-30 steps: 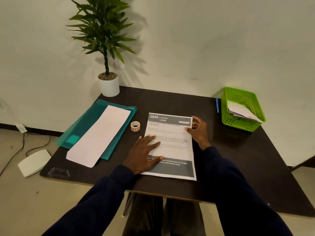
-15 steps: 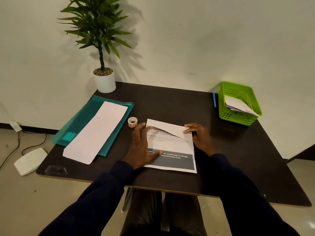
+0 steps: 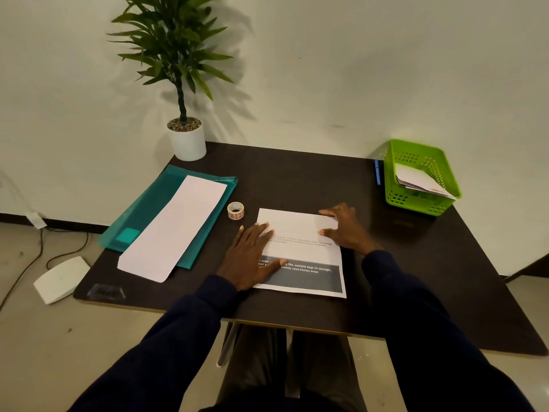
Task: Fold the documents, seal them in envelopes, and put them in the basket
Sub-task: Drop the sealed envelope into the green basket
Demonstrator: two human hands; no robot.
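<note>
A printed document (image 3: 303, 251) lies on the dark table (image 3: 297, 179) in front of me, its top third folded down so a blank white flap covers the upper text. My left hand (image 3: 252, 257) lies flat with spread fingers on the sheet's left edge. My right hand (image 3: 346, 227) presses the flap's right end, fingers apart. A long white envelope (image 3: 175, 227) rests on teal folders (image 3: 148, 209) at the left. A small tape roll (image 3: 236, 210) stands between them. The green basket (image 3: 416, 200) at the far right holds white envelopes (image 3: 421, 181).
A potted plant (image 3: 185, 138) stands at the table's back left corner. A blue pen (image 3: 377, 172) lies beside the basket. A white device (image 3: 61, 278) and cables lie on the floor at the left. The wall runs behind the table.
The document's top edge went from flat to folded fully down over the page. My right hand brought it down and now presses the flap; my left hand stayed on the left edge.
</note>
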